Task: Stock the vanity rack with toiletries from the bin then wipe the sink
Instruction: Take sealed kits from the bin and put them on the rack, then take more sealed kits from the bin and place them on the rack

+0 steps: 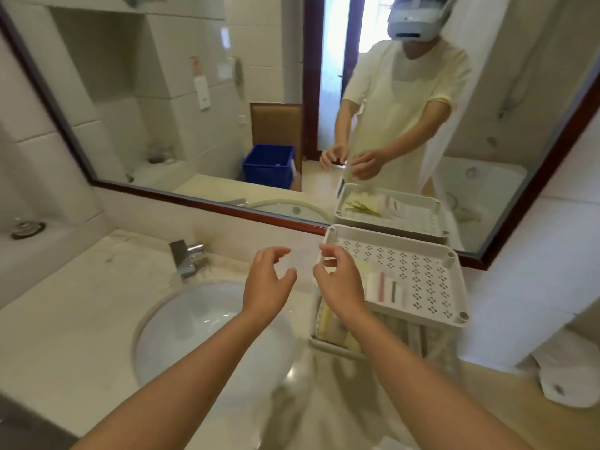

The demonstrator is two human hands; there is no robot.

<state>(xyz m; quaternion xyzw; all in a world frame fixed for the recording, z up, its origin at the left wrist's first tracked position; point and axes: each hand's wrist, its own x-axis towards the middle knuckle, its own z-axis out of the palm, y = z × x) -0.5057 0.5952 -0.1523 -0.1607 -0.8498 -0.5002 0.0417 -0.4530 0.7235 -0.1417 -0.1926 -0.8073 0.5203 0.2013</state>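
Note:
My left hand (269, 280) hovers over the far rim of the sink (194, 323), fingers curved and spread, with nothing I can make out between them. My right hand (337, 280) is at the left edge of the white perforated vanity rack (422, 271). Its thumb and forefinger pinch something thin and clear; the mirror shows a faint clear packet hanging under it. Small white toiletry packets (386, 289) lie on the rack's top tray. More pale packets (328, 323) sit on the lower tier. The blue bin (269, 164) appears only as a reflection.
A chrome tap (186, 258) stands behind the sink on the pale counter. The large mirror (162, 92) with a dark red frame hangs above. A roll of toilet paper (565, 378) sits low on the right wall. My own reflection stands in front of a bathtub.

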